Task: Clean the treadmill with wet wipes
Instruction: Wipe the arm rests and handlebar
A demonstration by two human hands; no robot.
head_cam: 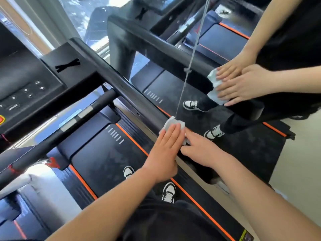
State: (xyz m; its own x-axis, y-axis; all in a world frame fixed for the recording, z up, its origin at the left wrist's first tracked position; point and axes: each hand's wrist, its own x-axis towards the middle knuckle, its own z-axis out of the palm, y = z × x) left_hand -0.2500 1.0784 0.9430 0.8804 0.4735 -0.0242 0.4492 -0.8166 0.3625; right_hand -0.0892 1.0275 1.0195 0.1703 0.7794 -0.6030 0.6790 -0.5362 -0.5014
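I stand on a black treadmill with orange trim along its belt (pixel 107 159). A folded white wet wipe (pixel 171 122) lies on the right handrail (pixel 121 84), right beside a mirror. My left hand (pixel 165 150) presses flat on the wipe with straight fingers. My right hand (pixel 203 152) lies next to it on the rail, and its straight fingertips touch the wipe's near edge. Most of the wipe is hidden under my left fingers.
The mirror on the right doubles the rail, the wipe and a reflection of both hands (pixel 243 84). A thin grey cord (pixel 191 58) hangs down in front of it. The console (pixel 26 80) with buttons is at the left, above the left handrail (pixel 73 120). My shoes (pixel 168 192) stand on the belt.
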